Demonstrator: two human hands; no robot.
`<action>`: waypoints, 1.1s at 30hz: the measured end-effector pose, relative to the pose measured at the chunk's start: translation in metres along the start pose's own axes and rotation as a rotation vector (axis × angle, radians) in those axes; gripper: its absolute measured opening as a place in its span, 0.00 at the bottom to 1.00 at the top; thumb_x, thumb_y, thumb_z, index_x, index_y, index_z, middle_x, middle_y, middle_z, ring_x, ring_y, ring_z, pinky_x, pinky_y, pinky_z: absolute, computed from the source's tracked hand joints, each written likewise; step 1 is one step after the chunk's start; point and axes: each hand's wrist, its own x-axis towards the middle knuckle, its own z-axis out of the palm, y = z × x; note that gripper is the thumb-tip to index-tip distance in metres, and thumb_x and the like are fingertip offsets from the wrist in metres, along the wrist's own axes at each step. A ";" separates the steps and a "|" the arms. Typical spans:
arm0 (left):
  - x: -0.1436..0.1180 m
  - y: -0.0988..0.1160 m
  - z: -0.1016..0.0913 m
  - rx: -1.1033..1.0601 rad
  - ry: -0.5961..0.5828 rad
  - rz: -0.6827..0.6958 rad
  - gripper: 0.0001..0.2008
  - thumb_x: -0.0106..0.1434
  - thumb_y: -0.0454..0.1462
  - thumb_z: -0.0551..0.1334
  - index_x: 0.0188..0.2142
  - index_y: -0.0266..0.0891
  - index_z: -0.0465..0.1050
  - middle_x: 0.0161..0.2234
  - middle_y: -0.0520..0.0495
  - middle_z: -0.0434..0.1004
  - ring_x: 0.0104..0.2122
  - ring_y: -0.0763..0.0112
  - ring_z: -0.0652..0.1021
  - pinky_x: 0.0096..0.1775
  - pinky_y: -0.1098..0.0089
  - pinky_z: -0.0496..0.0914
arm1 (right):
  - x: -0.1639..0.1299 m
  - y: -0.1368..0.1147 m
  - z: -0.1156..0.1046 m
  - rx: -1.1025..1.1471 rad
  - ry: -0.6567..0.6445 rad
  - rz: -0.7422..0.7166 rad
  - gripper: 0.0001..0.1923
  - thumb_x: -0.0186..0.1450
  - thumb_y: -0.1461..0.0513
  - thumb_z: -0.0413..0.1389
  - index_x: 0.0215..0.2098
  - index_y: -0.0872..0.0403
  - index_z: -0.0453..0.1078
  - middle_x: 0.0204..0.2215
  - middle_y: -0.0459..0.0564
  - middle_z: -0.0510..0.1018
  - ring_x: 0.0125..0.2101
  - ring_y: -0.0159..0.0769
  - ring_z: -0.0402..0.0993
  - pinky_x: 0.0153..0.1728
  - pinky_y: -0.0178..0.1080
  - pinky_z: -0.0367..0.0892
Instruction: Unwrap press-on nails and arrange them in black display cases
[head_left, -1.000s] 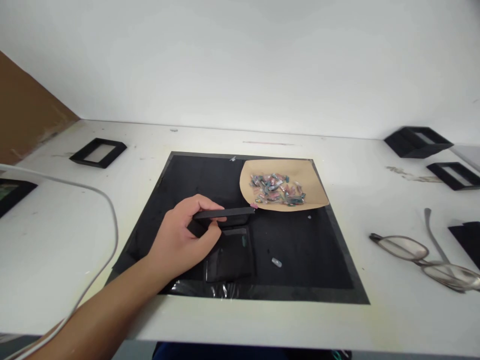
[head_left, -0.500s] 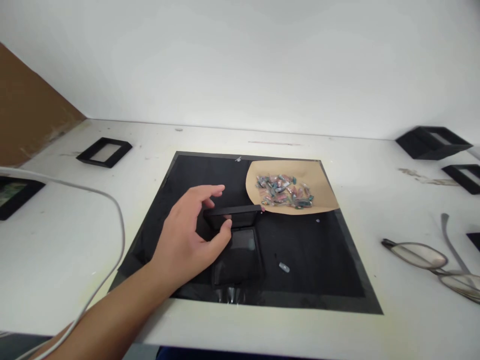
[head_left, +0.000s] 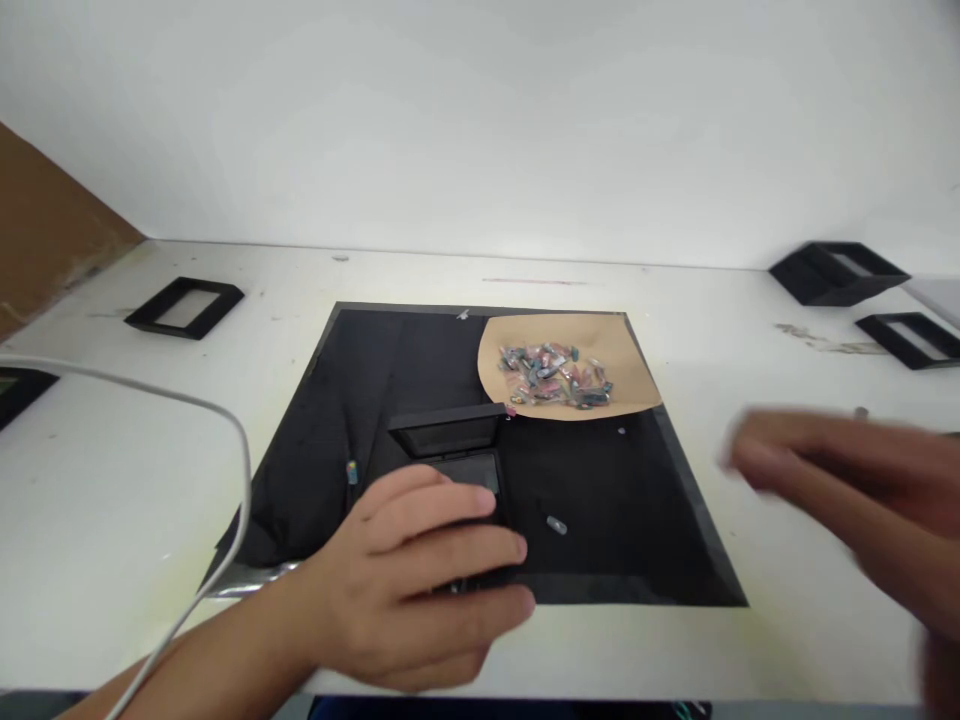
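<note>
A white table [head_left: 112, 500] fills the view, backed by a white wall. On its middle lies a large black mat [head_left: 600, 520], square and flat. At the mat's far right corner rests a tan sheet of paper [head_left: 637, 385] bearing a heap of small coloured stones [head_left: 553, 375] in pink, grey and teal.

The left hand [head_left: 409, 590] lies palm down at the near edge of the mat, its fingers [head_left: 480, 548] stretched flat over the near half of a small black case [head_left: 459, 465], resting on it rather than clenched around it. The case sits on the mat just left of centre, and its lid [head_left: 448, 428] stands tilted up at the far end, close to the paper's edge. The right hand [head_left: 840, 490] hangs blurred above the table to the right of the mat, fingers extended and empty as far as the blur lets one tell.

Black frames lie about the table: one at far left [head_left: 184, 306], two at far right [head_left: 836, 272]. A grey cable [head_left: 225, 430] curves across the left side. One loose stone [head_left: 556, 525] lies on the mat just right of the case, and another small stone [head_left: 351, 471] lies just left of it.
</note>
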 end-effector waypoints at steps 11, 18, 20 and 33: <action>0.007 -0.004 0.008 -0.248 -0.314 -0.112 0.11 0.65 0.32 0.62 0.45 0.43 0.77 0.38 0.54 0.82 0.49 0.66 0.77 0.63 0.63 0.60 | 0.106 0.010 0.085 -0.625 -0.165 -0.040 0.20 0.70 0.52 0.52 0.54 0.46 0.79 0.27 0.50 0.83 0.28 0.44 0.76 0.24 0.39 0.50; 0.009 0.002 0.009 -0.178 -0.278 -0.132 0.08 0.66 0.33 0.62 0.43 0.43 0.77 0.30 0.53 0.79 0.41 0.66 0.78 0.59 0.60 0.67 | 0.109 0.017 0.090 -0.627 -0.250 -0.100 0.18 0.72 0.53 0.50 0.43 0.44 0.82 0.35 0.50 0.85 0.35 0.45 0.78 0.25 0.40 0.53; 0.009 0.001 0.006 -0.179 -0.288 -0.144 0.09 0.64 0.32 0.63 0.43 0.43 0.78 0.30 0.53 0.79 0.41 0.66 0.79 0.62 0.57 0.65 | 0.109 0.018 0.090 -0.622 -0.241 -0.090 0.16 0.71 0.53 0.51 0.42 0.45 0.82 0.34 0.50 0.85 0.33 0.44 0.78 0.25 0.40 0.54; 0.008 -0.003 0.005 -0.109 -0.243 -0.132 0.12 0.61 0.32 0.64 0.44 0.43 0.77 0.31 0.54 0.81 0.39 0.67 0.80 0.62 0.56 0.66 | 0.095 0.036 0.075 -0.527 -0.106 -0.042 0.14 0.68 0.54 0.55 0.46 0.48 0.78 0.38 0.49 0.84 0.34 0.42 0.77 0.30 0.39 0.60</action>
